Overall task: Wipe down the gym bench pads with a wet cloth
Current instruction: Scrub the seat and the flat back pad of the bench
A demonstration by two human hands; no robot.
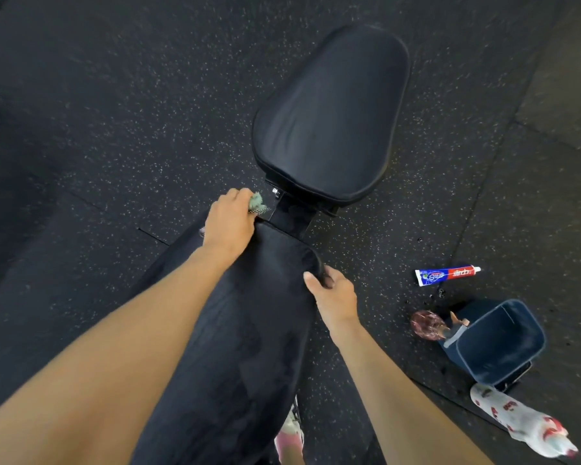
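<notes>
Left hand (230, 219) grip closed round green cloth (257, 203) at far left corner of long pad (249, 330), beside metal hinge (292, 216). Right hand (332, 293) grip curled over pad's right edge near far corner. Seat pad (329, 115) beyond hinge. On floor (114, 129) right of bench: toothpaste tube (446, 275), blue bucket (500, 340), white bottle (517, 421) lying down.

Dim, even light; soft sheen on pad (329, 109); wide-angle edge distortion.
</notes>
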